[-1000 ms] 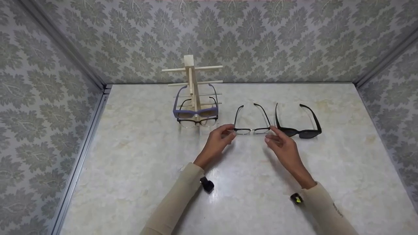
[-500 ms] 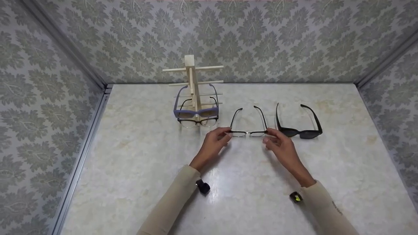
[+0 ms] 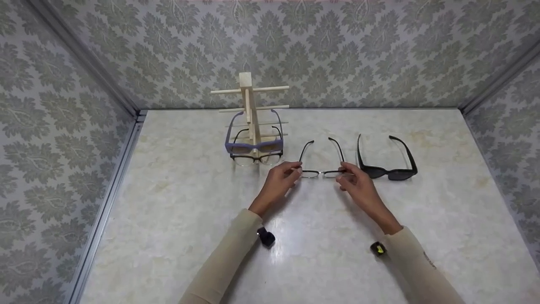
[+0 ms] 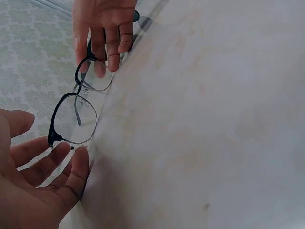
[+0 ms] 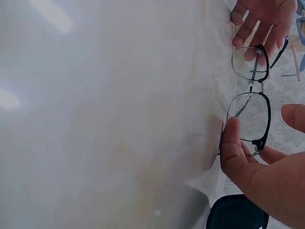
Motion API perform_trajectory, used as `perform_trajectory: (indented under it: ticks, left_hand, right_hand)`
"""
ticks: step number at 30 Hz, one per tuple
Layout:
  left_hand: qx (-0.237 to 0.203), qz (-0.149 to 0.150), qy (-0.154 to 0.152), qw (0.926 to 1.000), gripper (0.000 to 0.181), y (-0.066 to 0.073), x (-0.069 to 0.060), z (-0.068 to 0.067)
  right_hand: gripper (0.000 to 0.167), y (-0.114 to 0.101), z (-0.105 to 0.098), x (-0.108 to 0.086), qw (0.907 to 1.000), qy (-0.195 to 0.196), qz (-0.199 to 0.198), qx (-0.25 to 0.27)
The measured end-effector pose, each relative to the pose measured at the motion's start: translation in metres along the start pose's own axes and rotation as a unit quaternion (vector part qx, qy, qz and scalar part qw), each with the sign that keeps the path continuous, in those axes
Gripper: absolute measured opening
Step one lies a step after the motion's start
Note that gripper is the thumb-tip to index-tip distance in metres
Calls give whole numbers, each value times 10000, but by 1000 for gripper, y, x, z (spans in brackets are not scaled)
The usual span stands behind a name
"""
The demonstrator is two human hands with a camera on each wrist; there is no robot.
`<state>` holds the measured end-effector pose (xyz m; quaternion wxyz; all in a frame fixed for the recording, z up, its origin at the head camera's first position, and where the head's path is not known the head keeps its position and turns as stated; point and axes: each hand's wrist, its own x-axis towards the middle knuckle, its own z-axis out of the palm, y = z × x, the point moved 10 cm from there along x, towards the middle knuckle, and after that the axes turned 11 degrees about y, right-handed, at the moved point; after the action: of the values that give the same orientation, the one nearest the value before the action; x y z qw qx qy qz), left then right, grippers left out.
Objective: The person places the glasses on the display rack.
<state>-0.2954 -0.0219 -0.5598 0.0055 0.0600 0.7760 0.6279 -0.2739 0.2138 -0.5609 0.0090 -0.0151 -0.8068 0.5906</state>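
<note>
A pair of half-rim eyeglasses (image 3: 311,171), dark along the brow and thin-rimmed below, stands on the table with its temples spread toward the back wall. My left hand (image 3: 276,181) is at its left end, fingers touching the hinge corner. At the opposite hinge are the fingers of my right hand (image 3: 360,185). Both wrist views show each thumb held apart from the frame. In the left wrist view the eyeglasses (image 4: 54,119) have their lower rims at the tabletop. Part of each hinge is hidden behind fingers.
Black sunglasses (image 3: 400,174) lie just right of my right hand, temples unfolded. A wooden display stand (image 3: 246,80) rises at the back left, bearing purple sunglasses (image 3: 253,146) above dark-browed eyeglasses (image 3: 239,157). Patterned walls border the table (image 3: 177,236) at the back and sides.
The eyeglasses have shifted slightly left and toward me, both hands moving with them. Since half a second ago, my fingers have edged forward along the temples.
</note>
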Motion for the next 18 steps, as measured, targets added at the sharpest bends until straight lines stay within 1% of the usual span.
perform_trajectory:
  ticks: [5,12,15,18]
  left_hand:
    - [-79,100,16,9999,41,2,-1,-2]
    - [-291,227,67,9993,43,9,-10,-7]
    - [-205,308,137,9992,43,15,-13,-10]
    - [-29,413,275,9988,42,22,-16,-14]
  right_hand:
    - [54,-3,-2,-1,9999,114,-40,91]
    - [51,-10,-7,-7,9993,262,-148,234]
    - [50,-16,-9,-9,9986,361,-302,222]
    - [48,-23,-11,-11,9975,455,-483,244]
